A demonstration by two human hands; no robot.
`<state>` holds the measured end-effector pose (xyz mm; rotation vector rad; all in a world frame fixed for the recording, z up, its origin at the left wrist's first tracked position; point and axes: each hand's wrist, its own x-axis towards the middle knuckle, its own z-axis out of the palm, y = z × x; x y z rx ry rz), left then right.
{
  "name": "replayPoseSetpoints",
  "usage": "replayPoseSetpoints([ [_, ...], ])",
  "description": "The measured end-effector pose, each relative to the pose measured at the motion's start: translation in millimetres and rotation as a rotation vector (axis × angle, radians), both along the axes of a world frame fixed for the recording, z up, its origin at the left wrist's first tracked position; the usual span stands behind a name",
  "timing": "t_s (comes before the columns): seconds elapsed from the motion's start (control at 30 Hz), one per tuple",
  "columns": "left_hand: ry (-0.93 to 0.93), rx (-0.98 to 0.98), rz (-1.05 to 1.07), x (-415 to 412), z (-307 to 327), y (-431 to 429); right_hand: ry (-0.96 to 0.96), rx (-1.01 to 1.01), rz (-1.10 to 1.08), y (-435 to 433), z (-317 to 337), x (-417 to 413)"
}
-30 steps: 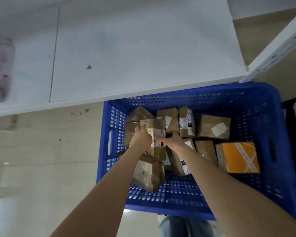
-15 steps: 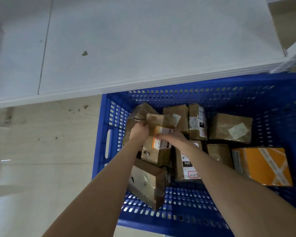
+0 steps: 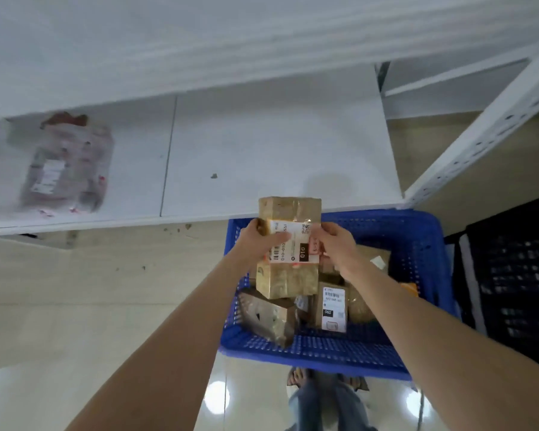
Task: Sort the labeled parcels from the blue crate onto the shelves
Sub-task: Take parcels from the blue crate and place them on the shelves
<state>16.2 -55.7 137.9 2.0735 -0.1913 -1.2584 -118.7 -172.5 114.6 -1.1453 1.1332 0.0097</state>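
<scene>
**Hands on parcel 010, above crate**

Left hand [image 3: 255, 241] and right hand [image 3: 336, 244] grip one brown parcel [image 3: 288, 283] by its sides, label reading 010. It is held clear above the blue crate [image 3: 324, 349], its top overlapping the white shelf [image 3: 262, 150] edge. Open board lies ahead, with one blurred bagged parcel [image 3: 66, 163] at far left. In the crate three boxes [image 3: 271, 315] are discernible; others are hidden under the arms.

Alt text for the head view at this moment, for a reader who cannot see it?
A person's left hand and right hand grip a brown parcel labelled 010 above the blue crate, which holds more parcels. Beyond is a white shelf with a bagged item lying on its left part.
</scene>
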Motion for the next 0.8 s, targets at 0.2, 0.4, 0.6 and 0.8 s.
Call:
replayPoseSetpoints([
  [0.2,0.063,-0.144,0.078,4,155,10,-0.065,0.131,0.020,-4,153,-3],
  [0.4,0.028,-0.251,0.058,8,275,15,-0.196,0.277,0.160,-4,256,-11],
  [0.6,-0.148,-0.352,0.107,8,374,9,-0.372,0.250,0.245,-17,347,-7],
  [0.8,-0.255,-0.402,0.000,1,452,12,-0.539,0.209,0.117,-17,423,-5],
])
